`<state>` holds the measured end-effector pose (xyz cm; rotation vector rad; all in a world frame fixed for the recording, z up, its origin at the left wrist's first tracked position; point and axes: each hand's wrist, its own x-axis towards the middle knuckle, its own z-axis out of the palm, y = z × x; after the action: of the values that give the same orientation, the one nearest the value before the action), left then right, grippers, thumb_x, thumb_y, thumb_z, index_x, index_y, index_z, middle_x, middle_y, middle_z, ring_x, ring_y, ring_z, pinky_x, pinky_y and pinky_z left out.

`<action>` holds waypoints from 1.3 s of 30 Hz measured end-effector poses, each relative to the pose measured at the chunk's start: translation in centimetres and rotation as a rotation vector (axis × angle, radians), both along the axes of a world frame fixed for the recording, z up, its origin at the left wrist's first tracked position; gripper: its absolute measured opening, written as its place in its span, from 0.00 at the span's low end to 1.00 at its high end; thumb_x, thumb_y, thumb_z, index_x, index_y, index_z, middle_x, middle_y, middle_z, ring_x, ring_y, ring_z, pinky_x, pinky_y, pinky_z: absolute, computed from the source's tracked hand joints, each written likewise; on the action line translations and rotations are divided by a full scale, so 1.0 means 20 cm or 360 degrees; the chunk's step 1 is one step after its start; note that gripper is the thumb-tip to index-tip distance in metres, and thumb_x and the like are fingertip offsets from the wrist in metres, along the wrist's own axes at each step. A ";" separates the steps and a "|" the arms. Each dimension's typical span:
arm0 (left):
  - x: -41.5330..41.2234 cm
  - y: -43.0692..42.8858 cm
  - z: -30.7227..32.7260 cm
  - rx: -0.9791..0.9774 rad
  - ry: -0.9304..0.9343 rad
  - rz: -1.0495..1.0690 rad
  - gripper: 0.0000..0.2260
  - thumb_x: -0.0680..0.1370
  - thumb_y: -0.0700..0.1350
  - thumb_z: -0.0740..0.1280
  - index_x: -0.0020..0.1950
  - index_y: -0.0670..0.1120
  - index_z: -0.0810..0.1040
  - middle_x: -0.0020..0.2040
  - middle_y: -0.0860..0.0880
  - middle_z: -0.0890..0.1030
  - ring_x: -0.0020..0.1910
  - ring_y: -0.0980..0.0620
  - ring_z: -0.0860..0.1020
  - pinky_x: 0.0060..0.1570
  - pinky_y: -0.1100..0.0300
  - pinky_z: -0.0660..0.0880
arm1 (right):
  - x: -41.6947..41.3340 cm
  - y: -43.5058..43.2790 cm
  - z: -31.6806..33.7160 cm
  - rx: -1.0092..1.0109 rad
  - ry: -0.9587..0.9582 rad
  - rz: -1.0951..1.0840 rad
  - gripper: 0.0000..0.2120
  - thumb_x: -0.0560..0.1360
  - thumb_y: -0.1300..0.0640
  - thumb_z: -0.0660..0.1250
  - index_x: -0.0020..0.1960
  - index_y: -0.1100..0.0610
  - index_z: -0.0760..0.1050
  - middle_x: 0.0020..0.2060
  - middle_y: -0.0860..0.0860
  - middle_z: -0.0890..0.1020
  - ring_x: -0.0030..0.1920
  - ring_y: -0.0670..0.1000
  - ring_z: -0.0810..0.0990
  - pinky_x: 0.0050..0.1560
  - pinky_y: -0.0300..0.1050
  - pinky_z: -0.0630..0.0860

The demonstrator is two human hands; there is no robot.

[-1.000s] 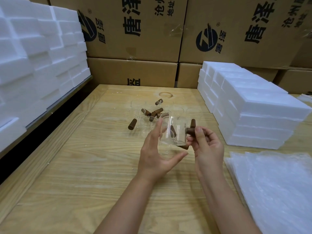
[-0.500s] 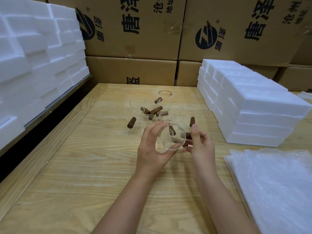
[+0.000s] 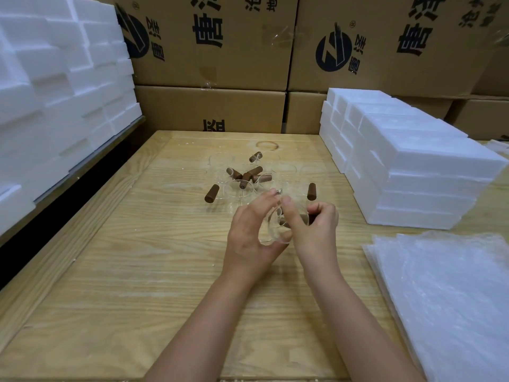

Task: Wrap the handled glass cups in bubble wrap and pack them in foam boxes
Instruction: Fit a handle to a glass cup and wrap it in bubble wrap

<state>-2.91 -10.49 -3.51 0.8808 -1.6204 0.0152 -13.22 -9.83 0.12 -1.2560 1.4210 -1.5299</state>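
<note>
Left hand [image 3: 248, 232], right hand [image 3: 316, 230] both around one glass cup [image 3: 272, 234]; wide tabletop [image 3: 137, 257] leftward, foam boxes [image 3: 413, 175] near rightward.

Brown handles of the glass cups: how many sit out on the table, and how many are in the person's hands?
Handles out on the table: 7
Handle gripped by the right hand: 1
Total: 8 plainly visible; brown patches behind the held cup are unclear.
</note>
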 end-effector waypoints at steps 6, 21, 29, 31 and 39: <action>0.00 0.01 0.01 0.0067 0.0110 0.0001 0.27 0.68 0.49 0.73 0.64 0.48 0.71 0.62 0.51 0.77 0.61 0.59 0.75 0.58 0.56 0.74 | 0.01 0.02 0.00 -0.0021 0.0327 0.0073 0.35 0.56 0.38 0.75 0.53 0.52 0.61 0.54 0.46 0.62 0.63 0.51 0.63 0.62 0.52 0.72; 0.04 0.03 0.03 0.0295 0.0288 0.0126 0.31 0.65 0.58 0.74 0.65 0.58 0.69 0.51 0.56 0.80 0.49 0.61 0.78 0.52 0.71 0.71 | -0.14 0.00 0.02 -0.0360 0.0154 0.0635 0.11 0.68 0.56 0.73 0.48 0.49 0.76 0.50 0.47 0.74 0.47 0.37 0.78 0.49 0.34 0.76; 0.03 0.02 0.01 0.0205 0.0173 0.0079 0.31 0.66 0.54 0.76 0.66 0.55 0.68 0.58 0.57 0.77 0.44 0.59 0.76 0.50 0.71 0.71 | -0.08 0.01 0.01 -0.0253 -0.0080 0.0248 0.08 0.72 0.49 0.70 0.37 0.52 0.77 0.42 0.53 0.77 0.39 0.42 0.78 0.46 0.42 0.78; 0.02 0.03 0.01 0.0179 0.0134 0.0054 0.30 0.67 0.54 0.74 0.66 0.52 0.69 0.59 0.59 0.75 0.43 0.60 0.75 0.50 0.68 0.73 | -0.05 0.02 0.00 -0.0259 -0.0060 0.0079 0.11 0.74 0.50 0.69 0.35 0.52 0.74 0.39 0.52 0.76 0.34 0.37 0.75 0.39 0.31 0.72; 0.01 0.02 0.01 0.0092 0.0066 0.0050 0.27 0.67 0.52 0.72 0.64 0.42 0.75 0.59 0.53 0.76 0.43 0.64 0.70 0.49 0.60 0.74 | 0.03 0.03 -0.01 -0.0176 0.0114 -0.0176 0.21 0.62 0.38 0.72 0.42 0.50 0.69 0.46 0.45 0.71 0.51 0.52 0.74 0.53 0.46 0.73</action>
<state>-2.79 -10.18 -3.29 0.9452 -1.5748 -0.0281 -12.55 -9.20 -0.05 -1.3289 1.4908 -1.6730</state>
